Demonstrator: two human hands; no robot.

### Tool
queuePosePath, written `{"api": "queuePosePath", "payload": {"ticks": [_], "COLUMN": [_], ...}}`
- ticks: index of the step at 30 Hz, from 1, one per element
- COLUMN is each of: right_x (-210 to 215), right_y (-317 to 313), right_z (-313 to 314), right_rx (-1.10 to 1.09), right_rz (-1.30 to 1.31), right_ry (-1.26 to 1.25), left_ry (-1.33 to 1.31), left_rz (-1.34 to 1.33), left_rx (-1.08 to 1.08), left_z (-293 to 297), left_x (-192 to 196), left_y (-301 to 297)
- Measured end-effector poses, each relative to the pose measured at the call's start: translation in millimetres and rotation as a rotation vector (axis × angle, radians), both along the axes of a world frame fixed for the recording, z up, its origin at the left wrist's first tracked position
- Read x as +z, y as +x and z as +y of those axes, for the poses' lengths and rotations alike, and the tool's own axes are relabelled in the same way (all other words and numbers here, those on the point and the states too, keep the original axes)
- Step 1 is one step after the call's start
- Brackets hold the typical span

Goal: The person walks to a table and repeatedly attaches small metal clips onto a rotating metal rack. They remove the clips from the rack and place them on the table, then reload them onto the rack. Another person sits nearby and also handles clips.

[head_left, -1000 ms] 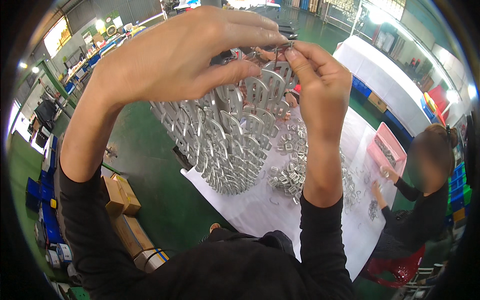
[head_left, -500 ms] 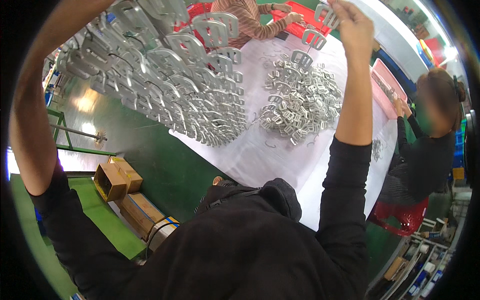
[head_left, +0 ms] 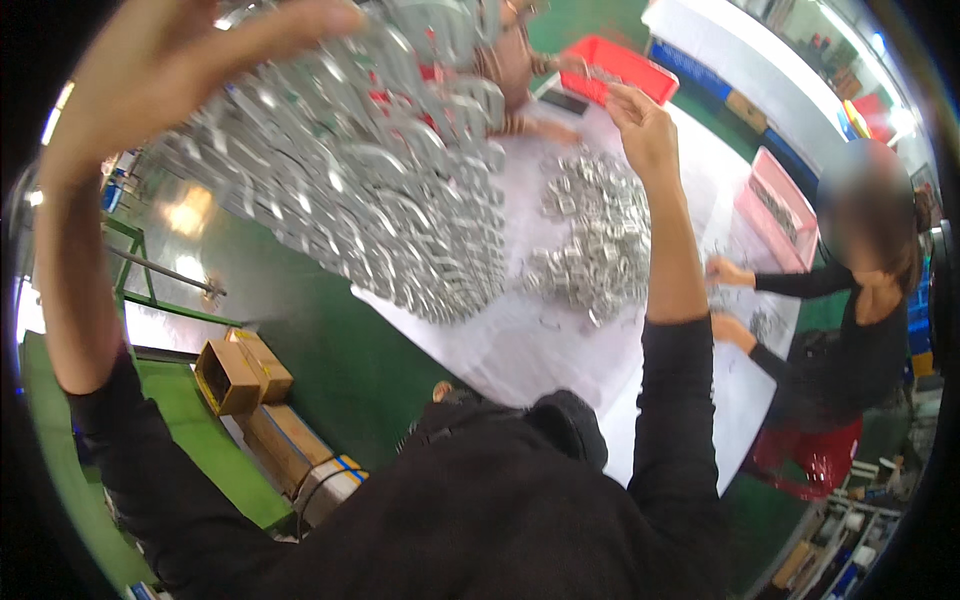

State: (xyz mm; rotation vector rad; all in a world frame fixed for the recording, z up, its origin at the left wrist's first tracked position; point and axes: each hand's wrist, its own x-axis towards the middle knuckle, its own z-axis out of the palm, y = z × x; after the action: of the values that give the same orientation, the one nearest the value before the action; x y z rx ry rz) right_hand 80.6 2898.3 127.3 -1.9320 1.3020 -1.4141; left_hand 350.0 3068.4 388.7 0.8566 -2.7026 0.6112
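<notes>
Many silver metal buckles (head_left: pixel 400 190) hang in dense rows on wire hooks from something out of view, filling the upper left. My left hand (head_left: pixel 150 80) is raised beside their top, its thumb stretched out; the other fingers are cut off by the frame's edge. My right hand (head_left: pixel 645 130) is over the far part of the table, thumb and fingertips drawn together, with no buckle visible in them. Below and left of it, a heap of loose buckles (head_left: pixel 605 245) lies on the white-covered table (head_left: pixel 500 350), partly behind my right forearm.
Across the table a person in a striped top (head_left: pixel 515 65) works by a red basket (head_left: pixel 620 68). At right a person in black (head_left: pixel 850 330) reaches over wire hooks, near a pink tray (head_left: pixel 775 205). Cardboard boxes (head_left: pixel 240 375) and a green frame (head_left: pixel 165 285) stand at left.
The string of buckles that was in my right hand is gone from it, and that hand has moved down and left. My left hand has come further into view. The person at right moved from tray to table.
</notes>
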Motion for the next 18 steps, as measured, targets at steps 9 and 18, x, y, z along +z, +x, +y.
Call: {"api": "queuePosePath", "payload": {"ticks": [9,18], "right_x": [158,154], "right_y": [94,106], "right_z": [114,108], "right_rx": [0.447,0.301], "right_rz": [-0.347,-0.472], "right_ry": [-0.087,-0.245], "left_ry": [0.078,0.107], "left_rz": [0.063,0.088], "left_rx": [0.027,0.015], "left_z": [-3,-1], "left_x": [-7,-6], "left_y": [16,8]}}
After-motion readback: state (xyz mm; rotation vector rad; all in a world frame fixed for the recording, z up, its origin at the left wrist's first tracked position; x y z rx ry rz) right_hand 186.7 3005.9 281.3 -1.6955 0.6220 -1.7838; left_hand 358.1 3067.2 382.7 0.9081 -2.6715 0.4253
